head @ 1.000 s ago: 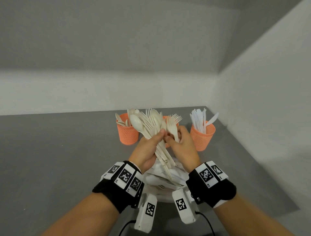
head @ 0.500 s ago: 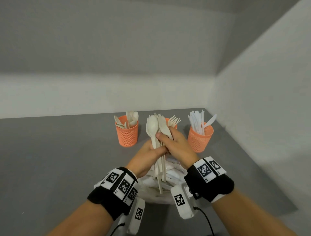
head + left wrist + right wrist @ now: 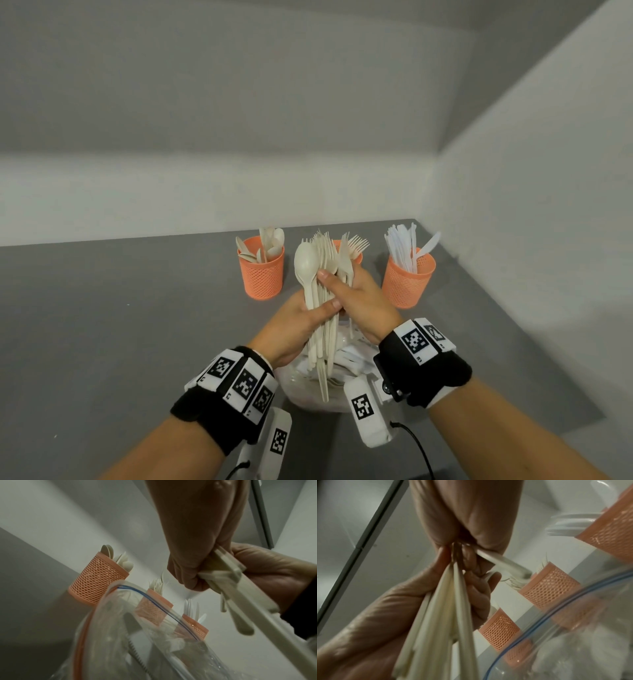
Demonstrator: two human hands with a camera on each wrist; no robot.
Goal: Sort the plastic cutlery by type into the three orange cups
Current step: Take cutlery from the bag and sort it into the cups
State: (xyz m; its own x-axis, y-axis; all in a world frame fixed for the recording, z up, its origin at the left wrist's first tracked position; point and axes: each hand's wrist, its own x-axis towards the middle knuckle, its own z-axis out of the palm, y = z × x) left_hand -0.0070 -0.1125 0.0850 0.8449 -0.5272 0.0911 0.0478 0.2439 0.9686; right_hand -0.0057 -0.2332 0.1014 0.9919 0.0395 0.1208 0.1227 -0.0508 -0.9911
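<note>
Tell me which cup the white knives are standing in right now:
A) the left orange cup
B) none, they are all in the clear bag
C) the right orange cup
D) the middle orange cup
C: the white knives stand upright in the right orange cup, while the left orange cup holds beige spoons.

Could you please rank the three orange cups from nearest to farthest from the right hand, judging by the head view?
From the right hand:
1. Middle cup, just behind the hands, mostly hidden.
2. Right cup, holding white knives, to its right.
3. Left cup, holding spoons, across the held bundle.
</note>
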